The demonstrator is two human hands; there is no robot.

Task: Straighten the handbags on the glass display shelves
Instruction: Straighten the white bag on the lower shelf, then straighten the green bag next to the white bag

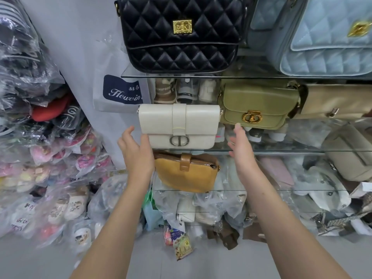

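Observation:
A white flap handbag (pixel 179 125) with a silver clasp stands at the left end of the middle glass shelf (pixel 281 152). My left hand (pixel 136 150) is open just left of it, thumb near its lower left corner. My right hand (pixel 241 146) is open to its right, apart from it, fingertips near the olive green handbag (pixel 259 105) beside it. A mustard handbag (pixel 187 174) lies on the lower shelf. Above, a black quilted handbag (pixel 181 33) and a light blue quilted handbag (pixel 330 37) stand on the top shelf (pixel 241 75).
A beige bag (pixel 338 101) and a grey-beige bag (pixel 350 152) sit at the right. Plastic-wrapped goods (pixel 40 137) pile up on the left, more packets under the shelves. A white shopping bag (pixel 120 91) hangs left of the shelves. Shoes (pixel 181 91) stand behind the white handbag.

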